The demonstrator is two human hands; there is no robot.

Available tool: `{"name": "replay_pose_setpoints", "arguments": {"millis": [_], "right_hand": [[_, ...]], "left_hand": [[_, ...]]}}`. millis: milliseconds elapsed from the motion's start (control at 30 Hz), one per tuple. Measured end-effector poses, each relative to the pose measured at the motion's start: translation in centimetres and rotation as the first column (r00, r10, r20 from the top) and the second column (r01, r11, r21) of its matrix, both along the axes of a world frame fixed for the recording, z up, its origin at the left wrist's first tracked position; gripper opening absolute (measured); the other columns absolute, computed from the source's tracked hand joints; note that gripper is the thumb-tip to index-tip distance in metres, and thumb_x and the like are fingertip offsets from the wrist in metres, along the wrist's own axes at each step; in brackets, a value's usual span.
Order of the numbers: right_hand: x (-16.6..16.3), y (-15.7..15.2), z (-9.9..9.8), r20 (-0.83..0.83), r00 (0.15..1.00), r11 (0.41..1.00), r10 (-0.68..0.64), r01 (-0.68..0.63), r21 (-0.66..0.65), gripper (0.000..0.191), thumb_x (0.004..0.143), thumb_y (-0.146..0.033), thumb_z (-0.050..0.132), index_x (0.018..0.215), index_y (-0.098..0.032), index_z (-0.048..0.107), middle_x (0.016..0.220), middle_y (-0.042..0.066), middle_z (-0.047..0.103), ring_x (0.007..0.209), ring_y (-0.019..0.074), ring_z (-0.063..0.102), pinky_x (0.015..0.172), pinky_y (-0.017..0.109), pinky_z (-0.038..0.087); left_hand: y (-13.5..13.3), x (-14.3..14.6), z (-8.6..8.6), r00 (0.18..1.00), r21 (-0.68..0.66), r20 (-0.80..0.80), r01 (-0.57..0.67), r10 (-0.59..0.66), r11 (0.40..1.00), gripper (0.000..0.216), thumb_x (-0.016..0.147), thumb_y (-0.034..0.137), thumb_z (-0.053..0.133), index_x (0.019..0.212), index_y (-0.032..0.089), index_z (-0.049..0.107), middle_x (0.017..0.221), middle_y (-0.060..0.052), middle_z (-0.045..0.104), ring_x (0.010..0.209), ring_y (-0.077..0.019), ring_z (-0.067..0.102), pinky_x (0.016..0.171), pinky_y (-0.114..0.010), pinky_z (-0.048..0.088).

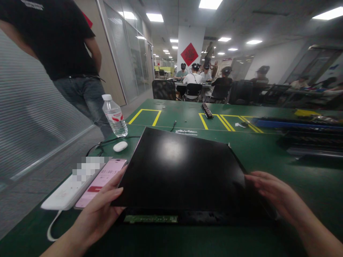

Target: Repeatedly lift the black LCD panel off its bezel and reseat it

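A glossy black display panel (182,171) is in front of me, tilted over the table, a ceiling light reflecting on its surface. My left hand (103,201) grips its left edge, thumb on top and fingers underneath. At the right edge, my right hand (270,187) has its fingers pressed against the side, with some of them hidden. Below the near edge shows a dark strip with a green circuit board (151,218); whether it belongs to the same panel I cannot tell.
On the green table (211,239), a phone (103,180), white power strip (63,196), white earbud case (120,146) and water bottle (115,116) stand left. Beyond lies a black slotted part (207,110). Blurred dark panels (316,139) are at right. A person (61,46) stands nearby.
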State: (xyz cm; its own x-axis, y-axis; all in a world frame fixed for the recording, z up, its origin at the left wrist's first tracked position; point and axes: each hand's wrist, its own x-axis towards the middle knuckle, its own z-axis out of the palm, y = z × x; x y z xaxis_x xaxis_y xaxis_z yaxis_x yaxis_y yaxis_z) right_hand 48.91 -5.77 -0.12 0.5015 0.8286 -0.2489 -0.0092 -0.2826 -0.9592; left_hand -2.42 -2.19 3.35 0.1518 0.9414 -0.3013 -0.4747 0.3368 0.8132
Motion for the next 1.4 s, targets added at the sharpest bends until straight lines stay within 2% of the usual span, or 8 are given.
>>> {"name": "replay_pose_setpoints", "arguments": {"millis": [167, 267, 433, 633, 767, 967, 1200, 1400], "right_hand": [[0.1, 0.1, -0.1, 0.024, 1.000, 1.000, 0.014, -0.014, -0.007, 0.051, 0.062, -0.052, 0.092, 0.101, -0.021, 0.084, 0.116, 0.015, 0.084, 0.086, 0.0241, 0.068, 0.063, 0.029, 0.054], [0.3, 0.0, -0.2, 0.052, 0.998, 0.999, 0.042, -0.041, -0.023, 0.047, 0.064, -0.052, 0.091, 0.098, -0.021, 0.086, 0.117, 0.015, 0.083, 0.083, 0.0236, 0.068, 0.061, 0.030, 0.053], [0.4, -0.1, -0.4, 0.081, 0.997, 1.000, -0.008, 0.006, 0.021, 0.044, 0.067, -0.053, 0.089, 0.098, -0.022, 0.087, 0.113, 0.013, 0.084, 0.083, 0.0230, 0.068, 0.061, 0.029, 0.052], [0.9, 0.1, -0.3, 0.116, 0.991, 0.997, 0.064, -0.058, -0.058, 0.046, 0.063, -0.057, 0.090, 0.095, -0.023, 0.087, 0.115, 0.014, 0.084, 0.090, 0.0274, 0.072, 0.065, 0.032, 0.056], [0.3, 0.1, -0.1, 0.185, 0.982, 0.999, 0.025, -0.021, -0.027, 0.040, 0.062, -0.054, 0.087, 0.091, -0.026, 0.085, 0.106, 0.013, 0.084, 0.091, 0.0303, 0.072, 0.066, 0.036, 0.057], [-0.4, 0.1, 0.3, 0.212, 0.977, 0.999, 0.031, -0.027, -0.021, 0.038, 0.060, -0.055, 0.085, 0.087, -0.028, 0.084, 0.100, 0.011, 0.084, 0.087, 0.0309, 0.072, 0.066, 0.039, 0.057], [-1.8, 0.2, 0.8, 0.412, 0.905, 0.993, 0.104, -0.074, -0.088, 0.040, 0.057, -0.063, 0.081, 0.082, -0.033, 0.086, 0.098, 0.007, 0.084, 0.092, 0.0347, 0.073, 0.073, 0.042, 0.055], [-1.8, 0.0, 0.1, 0.566, 0.812, 0.984, 0.140, -0.050, -0.172, 0.047, 0.061, -0.068, 0.074, 0.089, -0.032, 0.086, 0.091, 0.007, 0.082, 0.081, 0.0329, 0.071, 0.071, 0.045, 0.053]], "left_hand": [[0.1, -0.4, -0.8, 0.999, -0.057, -0.043, 0.000, -0.003, 0.998, 0.087, 0.083, 0.016, 0.088, 0.162, 0.039, 0.059, 0.136, -0.001, 0.085, 0.117, -0.0317, 0.082, 0.087, -0.033, 0.070], [0.2, -0.4, -0.9, 0.999, -0.056, -0.044, 0.029, -0.031, 0.998, 0.078, 0.086, 0.015, 0.086, 0.157, 0.041, 0.065, 0.133, 0.000, 0.086, 0.117, -0.0300, 0.083, 0.090, -0.033, 0.069], [0.2, 0.2, -0.5, 0.998, -0.049, -0.023, 0.057, -0.058, 0.997, 0.062, 0.087, 0.018, 0.086, 0.145, 0.036, 0.074, 0.132, -0.002, 0.086, 0.113, -0.0305, 0.084, 0.088, -0.034, 0.070], [0.2, 0.6, -0.4, 0.999, -0.076, -0.011, 0.033, -0.034, 0.997, 0.076, 0.087, 0.015, 0.087, 0.158, 0.029, 0.063, 0.130, -0.007, 0.086, 0.108, -0.0288, 0.085, 0.088, -0.034, 0.069], [0.3, 0.4, -0.5, 0.998, -0.078, -0.006, 0.055, -0.056, 0.995, 0.088, 0.087, 0.018, 0.087, 0.168, 0.030, 0.052, 0.137, -0.008, 0.084, 0.115, -0.0306, 0.083, 0.092, -0.035, 0.068], [0.4, 0.6, -0.5, 0.995, -0.044, -0.012, 0.102, -0.102, 0.994, 0.081, 0.087, 0.024, 0.088, 0.163, 0.035, 0.059, 0.145, -0.008, 0.080, 0.122, -0.0350, 0.080, 0.098, -0.044, 0.067], [0.5, 1.2, -0.4, 0.994, -0.035, -0.009, 0.108, -0.108, 0.994, 0.087, 0.088, 0.025, 0.088, 0.166, 0.037, 0.053, 0.148, -0.008, 0.078, 0.124, -0.0346, 0.079, 0.098, -0.043, 0.067], [0.5, 1.3, -0.5, 0.995, -0.058, 0.017, 0.096, -0.095, 0.994, 0.091, 0.089, 0.024, 0.087, 0.169, 0.038, 0.048, 0.148, -0.008, 0.078, 0.128, -0.0353, 0.077, 0.103, -0.046, 0.065]]}}
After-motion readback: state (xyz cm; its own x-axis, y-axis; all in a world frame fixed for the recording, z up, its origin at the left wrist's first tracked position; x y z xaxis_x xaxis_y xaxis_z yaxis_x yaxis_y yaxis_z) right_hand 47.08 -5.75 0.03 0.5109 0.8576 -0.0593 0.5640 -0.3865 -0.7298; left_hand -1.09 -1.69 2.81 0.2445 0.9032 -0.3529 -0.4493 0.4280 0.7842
